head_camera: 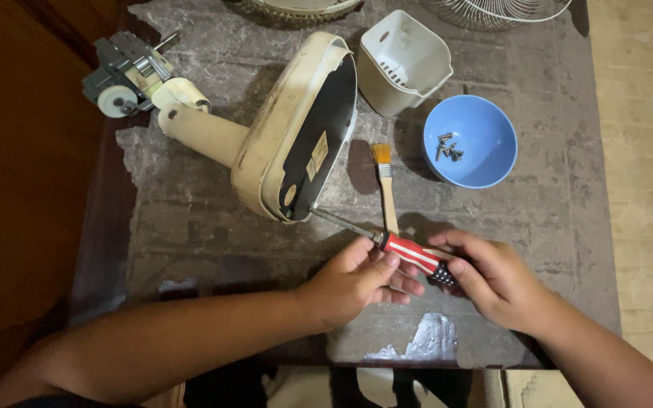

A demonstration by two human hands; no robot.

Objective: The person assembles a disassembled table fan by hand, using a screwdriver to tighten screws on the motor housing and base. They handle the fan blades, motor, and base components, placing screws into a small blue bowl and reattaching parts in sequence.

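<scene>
Both hands grip the screwdriver: left hand (357, 279) near the shaft, right hand (493, 279) closed round its red handle (410, 251), tip at the cream fan base (289, 136) tipped on its side on the tabletop (553, 196). That base looks heavy, rigid, best steadied by its neck; blue bowl (485, 162) holds loose screws (447, 146), white plastic housing (402, 60) sits empty.

A small yellowish rectangular label (316, 156) sits on the fan base's (266, 143) black underside.

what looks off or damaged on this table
The tabletop's covering is torn and peeling, with ragged edges at the left and a flaked patch near the front. The cream fan base lies tipped on its side, underside facing the screwdriver that both hands hold.
</scene>
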